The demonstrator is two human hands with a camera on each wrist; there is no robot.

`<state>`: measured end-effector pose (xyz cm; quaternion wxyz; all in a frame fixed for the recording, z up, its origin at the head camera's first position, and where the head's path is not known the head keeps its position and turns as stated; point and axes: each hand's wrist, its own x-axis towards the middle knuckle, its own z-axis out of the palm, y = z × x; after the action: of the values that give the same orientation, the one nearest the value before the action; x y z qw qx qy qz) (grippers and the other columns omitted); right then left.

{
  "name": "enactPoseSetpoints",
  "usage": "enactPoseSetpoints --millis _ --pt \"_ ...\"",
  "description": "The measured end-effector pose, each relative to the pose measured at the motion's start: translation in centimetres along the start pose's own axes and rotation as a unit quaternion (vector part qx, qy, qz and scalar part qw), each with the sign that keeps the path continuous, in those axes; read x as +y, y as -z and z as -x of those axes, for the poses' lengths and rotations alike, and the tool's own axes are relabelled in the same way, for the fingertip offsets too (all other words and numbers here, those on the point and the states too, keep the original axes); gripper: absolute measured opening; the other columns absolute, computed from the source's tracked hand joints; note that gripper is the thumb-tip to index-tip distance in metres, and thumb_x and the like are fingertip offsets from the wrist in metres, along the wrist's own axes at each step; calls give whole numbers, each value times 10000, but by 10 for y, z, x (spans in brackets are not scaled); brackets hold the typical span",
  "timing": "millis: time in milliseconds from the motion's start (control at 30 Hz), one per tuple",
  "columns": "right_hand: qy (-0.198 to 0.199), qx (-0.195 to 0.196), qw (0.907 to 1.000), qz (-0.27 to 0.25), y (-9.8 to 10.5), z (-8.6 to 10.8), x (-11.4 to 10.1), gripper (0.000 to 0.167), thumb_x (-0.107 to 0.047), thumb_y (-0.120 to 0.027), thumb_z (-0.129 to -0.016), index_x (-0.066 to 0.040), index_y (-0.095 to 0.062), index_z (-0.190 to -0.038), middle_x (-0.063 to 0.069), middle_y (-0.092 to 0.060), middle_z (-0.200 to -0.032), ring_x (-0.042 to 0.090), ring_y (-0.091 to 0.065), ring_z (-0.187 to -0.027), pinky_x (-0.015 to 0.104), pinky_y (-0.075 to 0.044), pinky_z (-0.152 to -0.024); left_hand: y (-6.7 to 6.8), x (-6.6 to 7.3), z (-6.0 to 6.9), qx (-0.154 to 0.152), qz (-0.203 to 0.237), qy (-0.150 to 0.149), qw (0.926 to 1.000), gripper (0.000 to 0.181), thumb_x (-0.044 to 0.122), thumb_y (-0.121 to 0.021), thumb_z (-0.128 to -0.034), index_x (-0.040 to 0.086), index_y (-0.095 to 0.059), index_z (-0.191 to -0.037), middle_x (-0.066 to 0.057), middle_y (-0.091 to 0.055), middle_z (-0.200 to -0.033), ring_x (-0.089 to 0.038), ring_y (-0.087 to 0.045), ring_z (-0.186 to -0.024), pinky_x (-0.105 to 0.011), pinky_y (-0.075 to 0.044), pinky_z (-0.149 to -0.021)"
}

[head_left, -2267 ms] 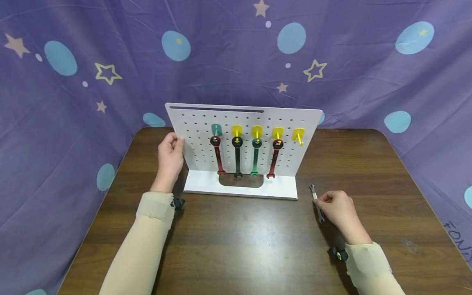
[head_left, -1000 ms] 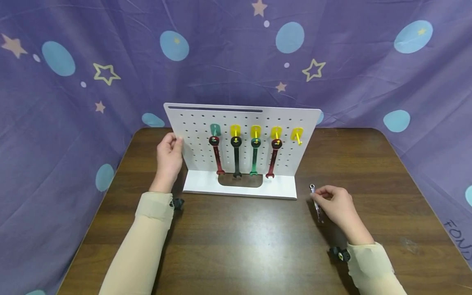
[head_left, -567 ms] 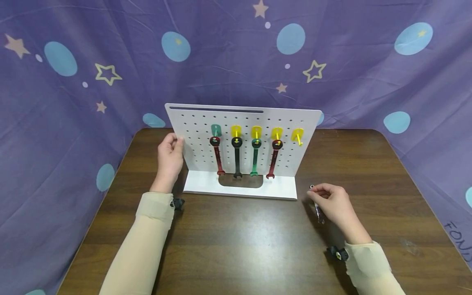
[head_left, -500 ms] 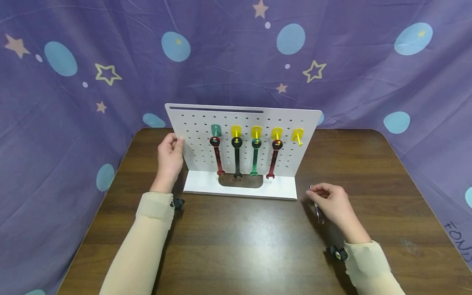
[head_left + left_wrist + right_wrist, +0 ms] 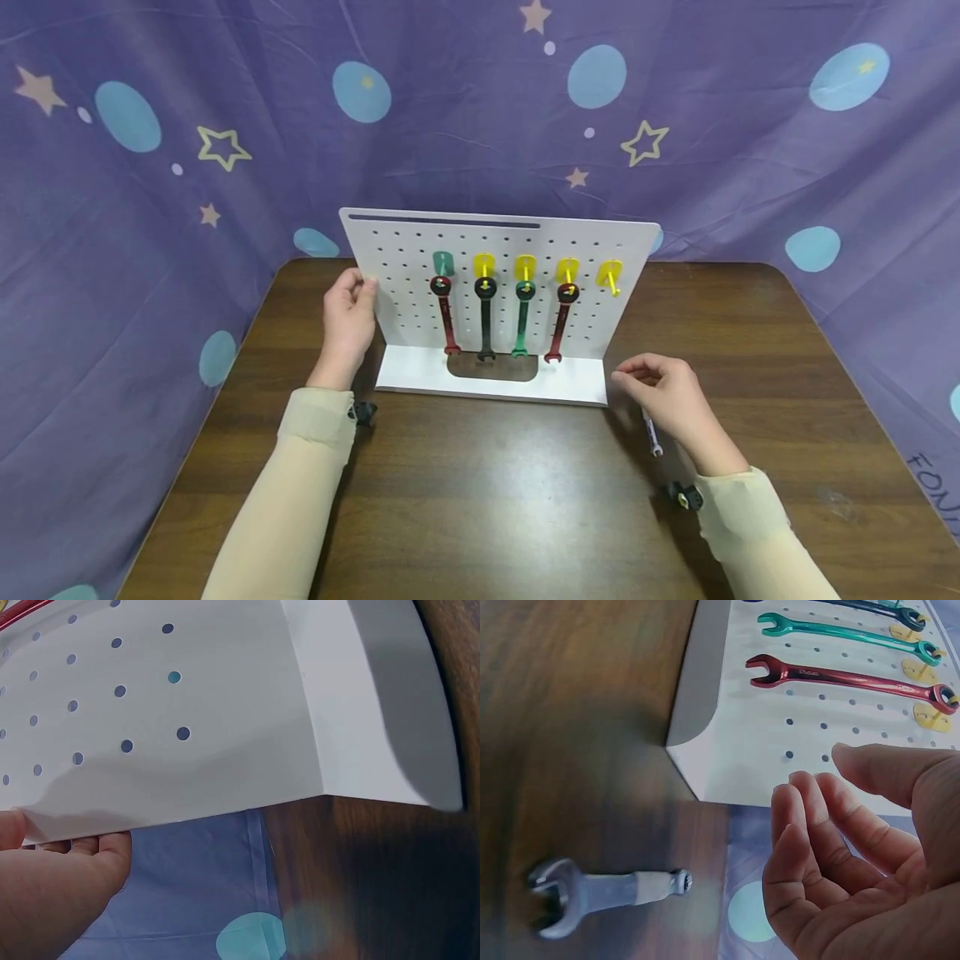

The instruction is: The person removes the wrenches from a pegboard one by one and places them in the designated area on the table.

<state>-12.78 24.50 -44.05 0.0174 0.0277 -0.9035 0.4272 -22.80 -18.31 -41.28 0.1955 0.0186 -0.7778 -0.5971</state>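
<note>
A white pegboard (image 5: 416, 367) stands upright on its base. My left hand (image 5: 349, 321) pinches its left edge, thumb in front and fingers behind. A small silver combination wrench (image 5: 613, 891) with a pale band lies on the table to the right of the board. Just above that wrench, my right hand (image 5: 666, 396) has loosely bent fingers and holds nothing, its fingertips near the base's right corner. From hooks on the board hang a red wrench (image 5: 447, 321), a black wrench (image 5: 485, 325), a green wrench (image 5: 522, 325) and another red wrench (image 5: 559, 325).
The rightmost yellow hook (image 5: 611, 275) bears no wrench. A green hook (image 5: 443, 262) is at the left of the row. Behind the wooden table (image 5: 480, 483) hangs a purple curtain (image 5: 465, 108) with stars and blue ovals.
My right hand has left the silver wrench, which stays on the table, and has shifted left and slightly farther back. My left hand keeps its place on the board's edge.
</note>
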Motion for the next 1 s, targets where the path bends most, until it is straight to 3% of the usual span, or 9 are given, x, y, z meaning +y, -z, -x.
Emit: enactPoseSetpoints --millis 200,500,733,1000 --pt "76 -38 10000 -42 -2 -8 -7 110 -169 -749 -945 -68 -751 -989 57 -721 -911 227 -638 -798 311 -519 -645 0 0 -1 46 55 -44 10000 183 65 -543 -1057 -74 -641 -1126 -52 -449 -716 -116 -377 -633 -233 -312 -543" --pt "167 33 9995 -284 -11 -15 -14 122 -162 -753 -941 -56 -757 -1002 51 -723 -927 219 -645 -817 298 -525 -683 1 -1 -2 16 84 -13 10000 188 77 -544 -1059 -70 -639 -1128 -32 -442 -707 -107 -373 -615 -226 -306 -528" --pt "481 105 9974 -519 -14 -22 -23 178 -137 -760 -935 -12 -745 -1061 52 -735 -960 211 -683 -860 273 -532 -739 0 -1 -3 49 186 -67 9998 174 45 -538 -1054 -74 -644 -1124 -20 -450 -697 -100 -376 -624 -227 -302 -536" --pt "531 5 9968 -591 -18 -31 -37 239 -135 -749 -945 -4 -724 -1143 73 -725 -1019 217 -686 -894 376 -560 -775 1 0 -1 -22 107 -29 9999 186 71 -532 -1062 -60 -641 -1138 -37 -442 -705 -115 -376 -623 -231 -301 -529"
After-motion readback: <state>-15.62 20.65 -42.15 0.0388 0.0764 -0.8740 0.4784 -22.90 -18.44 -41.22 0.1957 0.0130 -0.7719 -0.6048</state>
